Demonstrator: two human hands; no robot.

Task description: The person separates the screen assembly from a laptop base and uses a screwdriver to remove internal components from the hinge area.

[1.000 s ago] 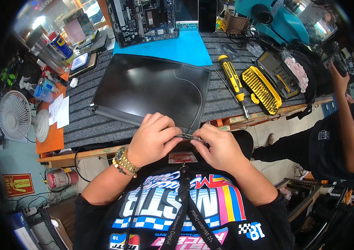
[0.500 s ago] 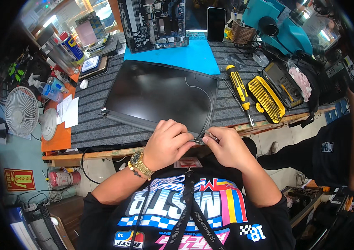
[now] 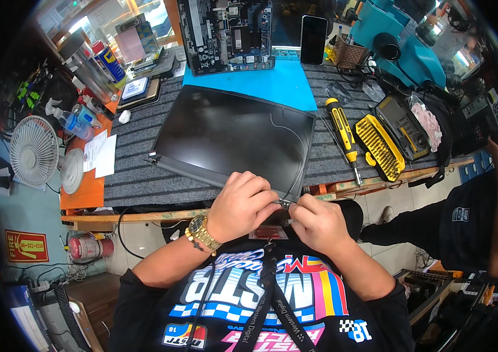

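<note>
A black laptop screen panel (image 3: 225, 135) lies tilted on the grey mat, its near right corner reaching over the bench's front edge. At that corner is a small metal hinge (image 3: 284, 203), and thin cables run up the panel's right side. My left hand (image 3: 240, 205) is closed at the corner, thumb and fingers pinching the hinge end of the lower edge. Just right of it, my right hand (image 3: 322, 223) has its fingers curled and pressed together beside the hinge. Whatever its fingertips hold is too small and hidden to name.
Right of the panel lie a yellow-black screwdriver (image 3: 343, 138) and a yellow bit case (image 3: 380, 148). Behind, an opened laptop base (image 3: 228, 38) stands on a blue mat (image 3: 284, 82), near a phone (image 3: 313, 40). A white fan (image 3: 33, 149) is at left; another person (image 3: 466, 217) stands at right.
My right hand has drawn slightly toward me and turned, its fingers curling more. My left hand stays at the panel's corner. The whole view has shifted slightly.
</note>
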